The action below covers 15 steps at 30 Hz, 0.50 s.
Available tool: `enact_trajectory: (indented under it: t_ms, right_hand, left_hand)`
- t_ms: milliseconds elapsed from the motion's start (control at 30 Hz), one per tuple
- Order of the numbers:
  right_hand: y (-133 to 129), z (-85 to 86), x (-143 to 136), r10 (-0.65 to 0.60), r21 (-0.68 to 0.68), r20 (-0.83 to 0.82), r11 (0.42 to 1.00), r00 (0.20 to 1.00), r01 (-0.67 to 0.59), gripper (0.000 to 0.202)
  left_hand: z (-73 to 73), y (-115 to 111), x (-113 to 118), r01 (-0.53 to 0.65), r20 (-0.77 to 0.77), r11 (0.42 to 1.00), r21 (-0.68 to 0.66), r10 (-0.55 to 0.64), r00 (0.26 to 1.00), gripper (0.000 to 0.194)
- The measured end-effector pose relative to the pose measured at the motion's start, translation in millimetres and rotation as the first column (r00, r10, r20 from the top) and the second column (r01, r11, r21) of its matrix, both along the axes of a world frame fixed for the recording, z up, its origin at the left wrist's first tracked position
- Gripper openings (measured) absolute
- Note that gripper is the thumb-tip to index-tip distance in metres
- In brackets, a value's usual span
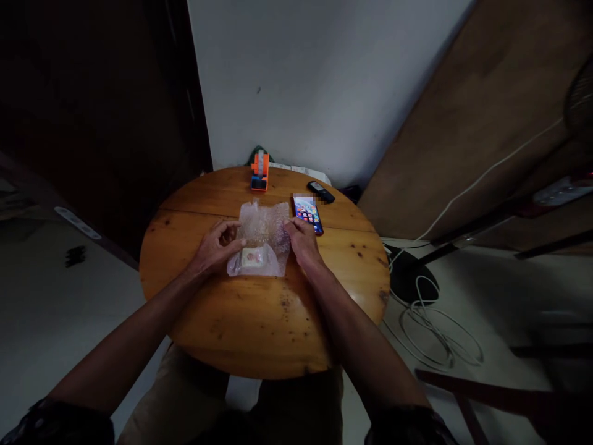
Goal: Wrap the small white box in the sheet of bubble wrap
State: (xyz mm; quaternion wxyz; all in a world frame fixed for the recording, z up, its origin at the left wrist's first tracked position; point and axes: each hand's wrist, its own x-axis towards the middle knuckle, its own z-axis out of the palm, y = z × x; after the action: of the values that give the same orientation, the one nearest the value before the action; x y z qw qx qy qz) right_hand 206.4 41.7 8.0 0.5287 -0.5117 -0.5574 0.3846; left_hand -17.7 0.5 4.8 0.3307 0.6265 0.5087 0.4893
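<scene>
A sheet of bubble wrap lies on the round wooden table in front of me. On its near part rests a small pale, flat block with a reddish mark on top, partly under the clear film. My left hand is at the wrap's left edge, thumb and fingers curved apart, the thumb touching it near the block. With fingertips pinched together, my right hand grips the right edge of the bubble wrap.
An orange tape dispenser stands at the table's back. A lit smartphone and a black handheld device lie right of the wrap. Coiled white cable and a black round base are on the floor at right.
</scene>
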Motion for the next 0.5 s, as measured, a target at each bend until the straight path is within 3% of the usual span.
enact_trajectory:
  t_ms: [233, 400, 500]
  right_hand:
    - [-1.5, -1.5, 1.2, 0.014, 0.059, 0.149, 0.998, 0.989, -0.023, 0.029]
    - [4.1, -2.1, 9.4, -0.046, 0.107, 0.264, 0.994, 0.963, 0.018, 0.025]
    - [6.7, -0.7, 12.5, -0.126, 0.100, 0.470, 0.991, 0.873, 0.088, 0.023]
  left_hand:
    - [-0.7, -1.5, 3.5, 0.059, 0.079, 0.989, -0.132, -0.048, 0.996, 0.055]
    - [-2.3, 6.5, -5.9, -0.104, 0.204, 0.971, -0.215, 0.149, 0.967, 0.050]
    - [-2.7, 12.9, -12.0, -0.188, 0.204, 0.948, -0.256, 0.243, 0.948, 0.047]
